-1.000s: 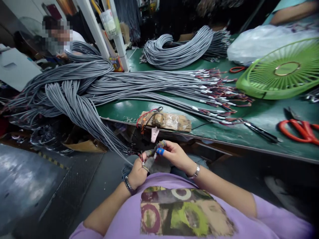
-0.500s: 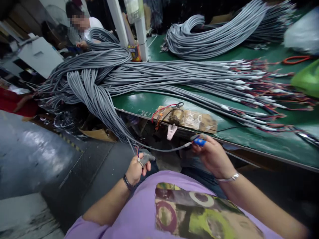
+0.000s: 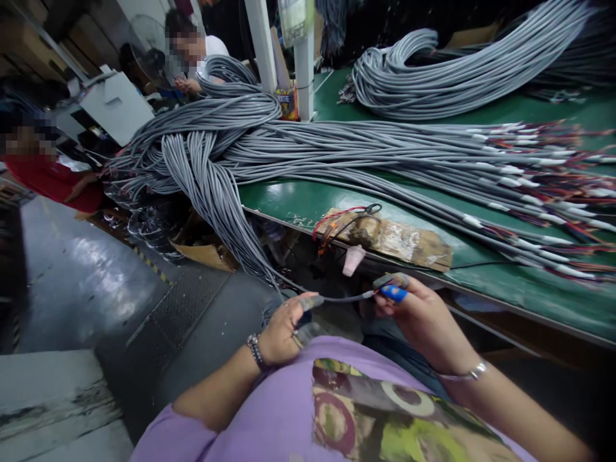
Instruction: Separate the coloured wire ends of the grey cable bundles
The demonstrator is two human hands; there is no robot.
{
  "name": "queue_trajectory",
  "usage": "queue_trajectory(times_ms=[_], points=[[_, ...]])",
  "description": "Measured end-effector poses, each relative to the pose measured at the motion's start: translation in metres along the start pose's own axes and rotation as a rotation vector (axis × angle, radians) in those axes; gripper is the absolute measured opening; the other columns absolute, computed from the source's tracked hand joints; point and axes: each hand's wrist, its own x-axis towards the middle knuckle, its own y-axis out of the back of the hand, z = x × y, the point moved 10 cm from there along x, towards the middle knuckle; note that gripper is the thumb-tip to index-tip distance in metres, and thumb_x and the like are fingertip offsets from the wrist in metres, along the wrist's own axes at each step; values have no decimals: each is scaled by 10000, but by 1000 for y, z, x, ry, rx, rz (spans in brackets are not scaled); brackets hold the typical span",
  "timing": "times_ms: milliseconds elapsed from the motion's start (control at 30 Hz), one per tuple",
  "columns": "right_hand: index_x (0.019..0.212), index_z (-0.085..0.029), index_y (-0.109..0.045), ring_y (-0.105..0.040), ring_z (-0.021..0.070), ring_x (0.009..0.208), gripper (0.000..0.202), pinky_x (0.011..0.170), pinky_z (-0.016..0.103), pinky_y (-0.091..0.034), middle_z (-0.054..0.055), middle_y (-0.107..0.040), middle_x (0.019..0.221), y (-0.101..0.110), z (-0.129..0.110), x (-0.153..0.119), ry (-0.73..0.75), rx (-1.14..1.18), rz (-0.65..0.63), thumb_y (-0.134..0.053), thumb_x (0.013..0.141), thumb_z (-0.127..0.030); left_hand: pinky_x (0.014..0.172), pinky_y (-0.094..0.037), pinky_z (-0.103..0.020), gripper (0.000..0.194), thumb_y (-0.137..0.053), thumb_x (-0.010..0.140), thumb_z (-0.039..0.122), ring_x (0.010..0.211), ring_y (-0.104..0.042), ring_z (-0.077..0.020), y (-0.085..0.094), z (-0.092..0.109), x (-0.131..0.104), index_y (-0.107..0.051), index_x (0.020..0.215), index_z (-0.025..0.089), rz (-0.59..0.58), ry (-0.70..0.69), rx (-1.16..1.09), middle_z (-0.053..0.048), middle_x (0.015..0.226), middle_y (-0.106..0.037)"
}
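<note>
A thin grey cable (image 3: 347, 299) runs between my two hands in front of the table edge. My right hand (image 3: 402, 300), with a blue wrap and grey finger covers, pinches its end, where a pale sleeve and thin wires show. My left hand (image 3: 289, 324) is closed on the same cable farther left, a grey cover on a finger. Behind it a thick grey cable bundle (image 3: 206, 186) hangs over the table edge. Many cables (image 3: 337, 147) lie stretched across the table, with white sleeves and bare coloured wires at their right ends.
On the green table (image 3: 283, 196), taped cardboard (image 3: 409, 244) lies at the edge, a pink clip (image 3: 354, 260) below it. A coiled bundle (image 3: 433, 83) lies behind. White posts (image 3: 304, 77) rise at the back. Two people are at the left, one in red (image 3: 52, 179).
My left hand has moved up and right onto the cable, and wires that stuck up from it no longer show. The view has shifted left, bringing the person in red further in.
</note>
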Motion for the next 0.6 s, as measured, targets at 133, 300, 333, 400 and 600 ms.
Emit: queue_trajectory(times_ms=[133, 300, 333, 400, 600], points=[[754, -190, -635, -552, 124, 547, 196, 525, 246, -476, 24, -622, 634, -45, -7, -10, 10, -155, -180, -716, 722, -366, 973, -413, -398, 529, -617, 794, 321, 1096, -558, -262, -38, 20, 31, -482, 1283, 171, -123, -60, -75, -126, 1180, -612], [896, -217, -619, -613, 158, 659, 259, 671, 289, -520, 36, -669, 763, -57, -21, -18, 176, -271, -199, -681, 755, -425, 779, -491, -328, 277, -545, 841, 271, 801, -605, -187, -53, -6, 49, -572, 1094, 162, 30, 124, -273, -51, 875, -661], [911, -219, -612, -611, 160, 676, 258, 687, 292, -518, 39, -668, 788, -54, -23, -19, 222, -312, -177, -666, 768, -427, 788, -485, -323, 264, -537, 845, 261, 814, -601, -185, -48, -8, 49, -570, 1088, 165, 92, 139, -291, -51, 883, -660], [895, -213, -609, -583, 154, 659, 231, 648, 273, -498, 37, -648, 768, -53, -24, -23, 302, -467, -169, -644, 787, -414, 809, -472, -316, 267, -543, 834, 239, 844, -594, -187, -32, -9, 44, -558, 1092, 173, 225, 147, -289, -54, 904, -657], [750, -194, -605, -478, 135, 573, 210, 549, 250, -407, 26, -575, 639, -78, -21, -32, 478, -949, -242, -640, 768, -400, 775, -458, -336, 610, -635, 707, 178, 806, -615, -225, -25, -2, 33, -413, 1275, 198, 226, 119, -60, -46, 874, -662]])
